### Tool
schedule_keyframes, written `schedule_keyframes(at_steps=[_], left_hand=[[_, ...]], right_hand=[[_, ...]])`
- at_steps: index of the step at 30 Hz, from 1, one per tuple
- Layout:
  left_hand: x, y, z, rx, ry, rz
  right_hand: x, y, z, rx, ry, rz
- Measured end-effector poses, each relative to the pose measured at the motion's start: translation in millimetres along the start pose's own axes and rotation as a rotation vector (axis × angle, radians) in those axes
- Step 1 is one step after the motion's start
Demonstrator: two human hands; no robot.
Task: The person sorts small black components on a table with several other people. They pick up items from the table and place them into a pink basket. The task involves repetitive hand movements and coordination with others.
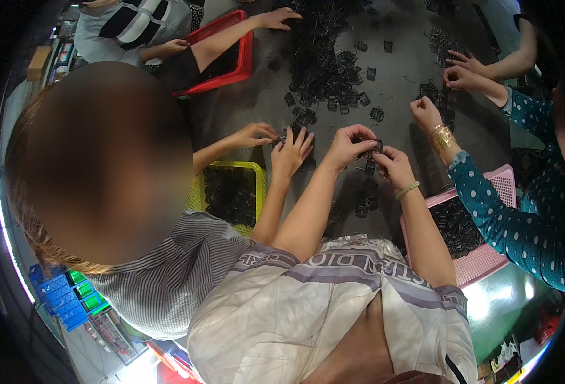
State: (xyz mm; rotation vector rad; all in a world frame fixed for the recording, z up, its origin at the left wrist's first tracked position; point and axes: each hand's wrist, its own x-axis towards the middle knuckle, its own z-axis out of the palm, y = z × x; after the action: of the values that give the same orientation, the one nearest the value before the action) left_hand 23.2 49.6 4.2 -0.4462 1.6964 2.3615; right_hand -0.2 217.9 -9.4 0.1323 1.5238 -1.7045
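Over the near part of the table, my left hand (348, 149) and my right hand (394, 168) meet, fingertips pinched on a small black plastic claw clip (377, 146). The left fingers grip it from the left and above; the right ones close on its lower right side. How its parts fit together is too small to make out. Just below my hands lie more black claw clips (362, 210) on the dark grey table (417, 67). A large heap of black clips (324, 54) spreads away from me, with a few loose ones near my fingers.
Co-workers' hands work close by at left (290, 153), right (428, 115) and the far side. A yellow basket (261, 185) and a pink basket (501, 185) hold black pieces. A red basket (246, 51) stands far left. Small metal pieces (443, 43) lie far right.
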Motion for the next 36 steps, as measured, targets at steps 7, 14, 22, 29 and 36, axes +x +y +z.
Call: schedule_keyframes(at_steps=[7,14,22,29,36], left_hand=[[-11.2,2.0,-6.3,-0.09,-0.147,-0.303],[-12.5,9.8,-2.8,-0.435,-0.227,-0.572],[-2.2,-2.8,-11.1,-0.462,-0.139,-0.399],[-10.1,-15.8,-39.7,0.38,0.158,-0.327],[-46.6,-34.2,-33.2,1.226,0.315,-0.374]], right_hand=[[-21.2,-1.6,5.1,-0.857,0.327,-0.566],[-33.3,-13.3,5.7,-1.106,0.384,-0.843],[-35.3,-21.7,-4.5,-0.786,0.448,-0.688],[-39.7,-11.4,-30.4,-0.815,0.544,-0.518],[-47.2,-4.8,-24.0,-0.427,0.365,-0.338]])
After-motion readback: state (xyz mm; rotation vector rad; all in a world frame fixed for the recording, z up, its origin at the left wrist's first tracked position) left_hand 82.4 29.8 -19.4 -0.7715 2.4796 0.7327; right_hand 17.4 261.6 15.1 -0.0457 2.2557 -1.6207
